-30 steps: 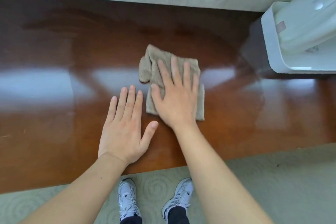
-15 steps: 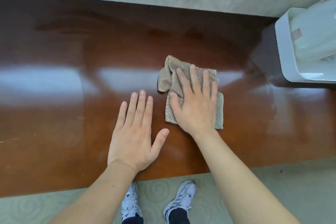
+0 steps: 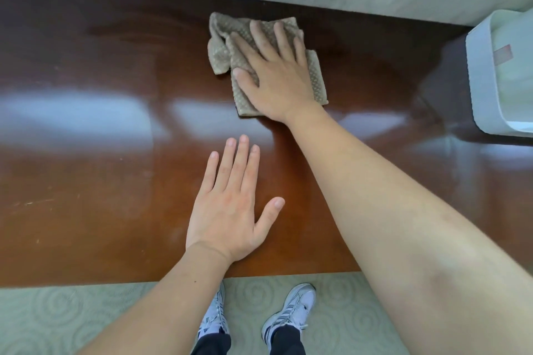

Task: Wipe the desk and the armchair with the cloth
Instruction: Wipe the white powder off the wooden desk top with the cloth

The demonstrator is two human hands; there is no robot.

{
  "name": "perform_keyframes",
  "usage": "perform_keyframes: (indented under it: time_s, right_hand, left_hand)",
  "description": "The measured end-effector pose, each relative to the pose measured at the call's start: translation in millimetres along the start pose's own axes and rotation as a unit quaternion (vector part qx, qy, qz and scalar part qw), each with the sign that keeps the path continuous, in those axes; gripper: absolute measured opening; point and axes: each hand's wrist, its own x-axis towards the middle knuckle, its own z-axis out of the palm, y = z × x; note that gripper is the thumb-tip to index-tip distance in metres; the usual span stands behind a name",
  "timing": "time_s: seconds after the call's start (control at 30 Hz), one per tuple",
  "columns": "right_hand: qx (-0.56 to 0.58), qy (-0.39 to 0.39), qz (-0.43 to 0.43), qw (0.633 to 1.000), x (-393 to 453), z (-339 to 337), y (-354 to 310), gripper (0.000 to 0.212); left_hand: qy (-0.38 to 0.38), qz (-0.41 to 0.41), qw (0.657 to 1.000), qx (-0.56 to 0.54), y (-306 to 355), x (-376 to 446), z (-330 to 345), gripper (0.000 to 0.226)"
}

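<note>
Fingers (image 3: 261,37) of right hand (image 3: 274,78) lie straight, pressing cloth (image 3: 315,78) flat near desk (image 3: 86,181) far edge. Left hand (image 3: 227,204) flat, holding nothing, braces. Best w/ even palm pressure, overlapping strokes, avoiding white bin (image 3: 484,95).

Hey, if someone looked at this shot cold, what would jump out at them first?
First, the right hand pressed flat on a beige cloth far across the glossy brown desk, close to its back edge. Next, the left hand lying flat, fingers straight, on the bare wood nearer the person. A white container stands at the desk's right end, and white sneakers show on the patterned carpet below.
</note>
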Motion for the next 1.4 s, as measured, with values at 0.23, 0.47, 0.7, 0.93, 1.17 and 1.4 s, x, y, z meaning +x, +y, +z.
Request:
perform_keyframes:
  time_s: [0.23,0.47,0.7,0.93,1.17,1.4]
  right_hand:
    - [0.000,0.038,0.152,0.988,-104.7,10.9,32.1,0.061]
    - [0.020,0.046,0.239,0.970,-235.1,41.1,-21.6,0.063]
    - [-0.001,0.042,0.201,0.979,-144.6,24.4,11.7,0.063]
    - [0.003,0.032,0.214,0.976,-20.0,3.0,24.4,0.061]
    - [0.040,0.008,0.070,0.997,46.0,4.7,-50.4,0.062]
    - [0.029,0.015,-0.054,0.998,34.5,5.4,-38.1,0.061]
  left_hand:
    - [0.000,0.003,1.000,-0.007,-1.1,-0.6,0.3,0.083]
    - [-0.009,0.010,1.000,-0.014,-1.1,-2.5,-0.8,0.084]
    - [-0.009,0.014,1.000,-0.009,-3.2,0.4,1.8,0.083]
    - [-0.026,-0.001,1.000,0.001,-1.7,1.1,-0.6,0.084]
    - [-0.013,-0.009,1.000,-0.012,0.0,0.3,-3.2,0.080]
    - [0.006,-0.020,1.000,-0.006,0.7,-1.9,-1.9,0.076]
